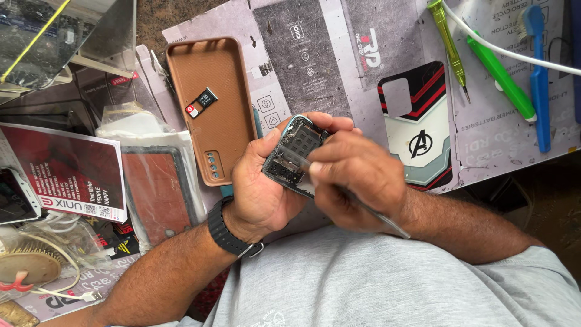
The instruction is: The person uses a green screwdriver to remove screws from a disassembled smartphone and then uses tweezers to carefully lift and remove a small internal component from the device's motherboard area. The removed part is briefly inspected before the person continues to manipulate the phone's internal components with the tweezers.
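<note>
Where the bench runs to the far left, a clear plastic box (54,36) stands above a red leaflet (63,172), with a white cable (60,266) nearer the person. Right of these, a brown phone case (227,130) lies open side up, and a small black SIM tray (201,102) rests inside it. At the centre, the left hand (260,188), with a black wristwatch (227,230) on its wrist, is clamped around an opened phone (293,154), circuit side up. The right hand (357,178) is closed on a thin metal tool (375,215), whose tip meets the phone's internals. Further right lies a printed phone back cover (420,130). On the far right lie a green screwdriver (451,45), a green tool (502,79) and a blue pry tool (540,79).
</note>
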